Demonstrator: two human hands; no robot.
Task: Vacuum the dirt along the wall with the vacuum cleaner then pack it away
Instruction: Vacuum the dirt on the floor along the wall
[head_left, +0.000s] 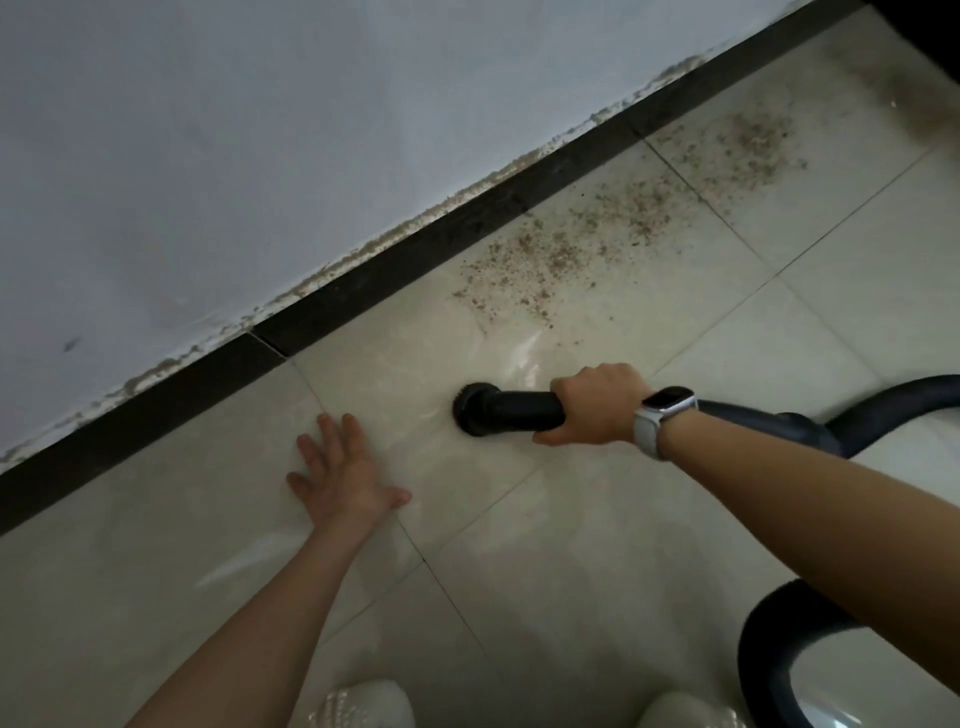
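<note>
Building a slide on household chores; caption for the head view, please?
Right hand grips the vacuum nozzle on the tiled floor, short of the dirt along the wall.

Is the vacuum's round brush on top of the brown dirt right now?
No, the round brush sits on clean tile, apart from the brown dirt scattered farther along the wall.

Pale glossy tiled floor (597, 545), dark grout lines. Brown dirt (587, 244) scattered along black skirting (363, 291). Left hand (343, 473) flat on tile; round vacuum nozzle (475, 409) touching it.
</note>
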